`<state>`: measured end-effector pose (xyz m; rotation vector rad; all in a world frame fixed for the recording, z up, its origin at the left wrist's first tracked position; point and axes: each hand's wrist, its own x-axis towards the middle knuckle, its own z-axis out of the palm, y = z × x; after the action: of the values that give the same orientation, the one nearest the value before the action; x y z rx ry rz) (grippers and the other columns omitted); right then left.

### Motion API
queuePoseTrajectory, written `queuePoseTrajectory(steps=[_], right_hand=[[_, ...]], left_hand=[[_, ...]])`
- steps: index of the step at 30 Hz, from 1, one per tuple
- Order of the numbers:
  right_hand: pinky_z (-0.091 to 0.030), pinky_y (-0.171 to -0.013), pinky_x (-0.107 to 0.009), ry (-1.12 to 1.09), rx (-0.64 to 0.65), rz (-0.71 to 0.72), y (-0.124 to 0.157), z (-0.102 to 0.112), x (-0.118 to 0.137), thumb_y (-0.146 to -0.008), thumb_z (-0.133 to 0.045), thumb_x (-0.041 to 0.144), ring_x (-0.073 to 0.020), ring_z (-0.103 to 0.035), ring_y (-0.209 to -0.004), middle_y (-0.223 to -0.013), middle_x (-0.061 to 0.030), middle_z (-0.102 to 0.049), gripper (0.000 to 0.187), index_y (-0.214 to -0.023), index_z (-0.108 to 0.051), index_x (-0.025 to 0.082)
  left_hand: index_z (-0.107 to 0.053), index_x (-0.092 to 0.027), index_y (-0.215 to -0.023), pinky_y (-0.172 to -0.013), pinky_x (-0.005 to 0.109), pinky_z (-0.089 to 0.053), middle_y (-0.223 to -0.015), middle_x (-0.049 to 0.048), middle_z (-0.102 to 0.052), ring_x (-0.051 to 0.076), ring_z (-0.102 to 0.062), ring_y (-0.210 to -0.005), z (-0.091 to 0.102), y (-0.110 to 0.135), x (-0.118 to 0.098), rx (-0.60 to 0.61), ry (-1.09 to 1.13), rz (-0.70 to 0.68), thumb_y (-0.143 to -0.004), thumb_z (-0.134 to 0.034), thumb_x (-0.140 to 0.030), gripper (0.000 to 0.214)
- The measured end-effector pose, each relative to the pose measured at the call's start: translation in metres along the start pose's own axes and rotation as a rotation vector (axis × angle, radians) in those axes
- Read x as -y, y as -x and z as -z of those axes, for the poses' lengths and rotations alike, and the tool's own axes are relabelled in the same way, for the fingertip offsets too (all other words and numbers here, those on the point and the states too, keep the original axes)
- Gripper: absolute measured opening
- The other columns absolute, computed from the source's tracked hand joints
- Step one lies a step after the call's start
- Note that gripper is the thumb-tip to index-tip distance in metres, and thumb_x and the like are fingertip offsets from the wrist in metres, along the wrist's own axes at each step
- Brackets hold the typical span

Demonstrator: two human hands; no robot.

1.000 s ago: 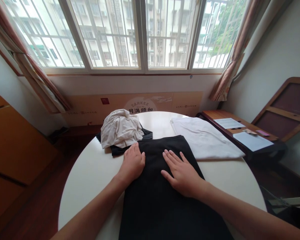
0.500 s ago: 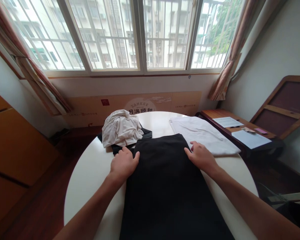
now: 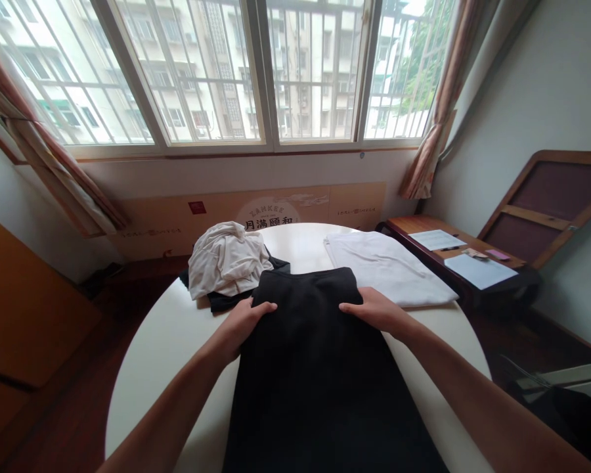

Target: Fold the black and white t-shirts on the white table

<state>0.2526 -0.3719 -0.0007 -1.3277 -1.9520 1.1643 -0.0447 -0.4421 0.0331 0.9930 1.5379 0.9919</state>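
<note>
A long black garment [image 3: 315, 368] lies lengthwise on the round white table [image 3: 157, 368], its near end running out of view at the bottom. Its exact kind I cannot tell. My left hand [image 3: 243, 322] grips the left edge near the far end, thumb on top and fingers hidden beneath the cloth. On the opposite edge my right hand [image 3: 377, 309] holds it the same way, thumb pressed on top. Between the hands the far end is slightly raised and curved.
A crumpled off-white cloth [image 3: 229, 259] sits on dark cloth at the table's back left. Folded white fabric [image 3: 389, 269] lies at the back right. Beyond it, a low wooden table [image 3: 398, 230] carries papers [image 3: 480, 270]. A window [image 3: 270, 72] spans the far wall.
Both hands have moved inward and closed on the black garment's edges, thumbs now on top. Its far end has lifted and bent a little. The view has shifted slightly.
</note>
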Motion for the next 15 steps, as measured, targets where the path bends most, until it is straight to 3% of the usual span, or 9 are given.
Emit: queuePoseTrajectory(steps=[3, 7, 11, 15], right_hand=[[-0.058, -0.098, -0.046, -0.349, 0.112, 0.018, 0.008, -0.001, 0.007, -0.083, -0.077, 0.041, -0.0332, -0.073, -0.113, -0.117, -0.0065, -0.080, 0.041, -0.117, -0.075, 0.019], [-0.061, -0.092, -0.042, -0.602, 0.102, -0.029, 0.018, 0.024, 0.017, -0.074, -0.081, 0.034, -0.0311, -0.076, -0.103, -0.112, -0.0083, -0.081, 0.046, -0.116, -0.073, 0.017], [-0.063, -0.071, -0.035, -0.545, -0.135, -0.071, 0.017, 0.093, 0.030, -0.073, -0.083, 0.033, -0.0263, -0.077, -0.079, -0.099, -0.0094, -0.081, 0.043, -0.111, -0.073, 0.017], [-0.059, -0.065, -0.031, -0.387, -0.303, -0.075, -0.013, 0.177, 0.037, -0.083, -0.078, 0.030, -0.0197, -0.074, -0.067, -0.096, -0.0124, -0.079, 0.035, -0.113, -0.073, 0.014]], left_hand=[[-0.068, -0.020, -0.094, -0.054, 0.029, -0.058, -0.074, 0.0036, -0.074, 0.023, -0.073, -0.064, -0.005, 0.005, -0.002, -0.035, 0.092, 0.025, -0.071, -0.079, -0.038, 0.031], [-0.068, -0.020, -0.090, -0.051, 0.027, -0.056, -0.073, 0.0029, -0.073, 0.020, -0.070, -0.060, -0.009, 0.010, -0.013, -0.032, 0.215, 0.006, -0.075, -0.077, -0.038, 0.025], [-0.070, -0.017, -0.088, -0.057, 0.024, -0.057, -0.079, 0.0050, -0.076, 0.017, -0.070, -0.064, -0.034, -0.002, -0.055, 0.131, 0.389, -0.091, -0.076, -0.076, -0.031, 0.019], [-0.069, -0.015, -0.086, -0.063, 0.022, -0.056, -0.079, 0.0049, -0.074, 0.015, -0.069, -0.066, -0.087, -0.052, -0.115, 0.331, 0.500, -0.139, -0.078, -0.074, -0.023, 0.012]])
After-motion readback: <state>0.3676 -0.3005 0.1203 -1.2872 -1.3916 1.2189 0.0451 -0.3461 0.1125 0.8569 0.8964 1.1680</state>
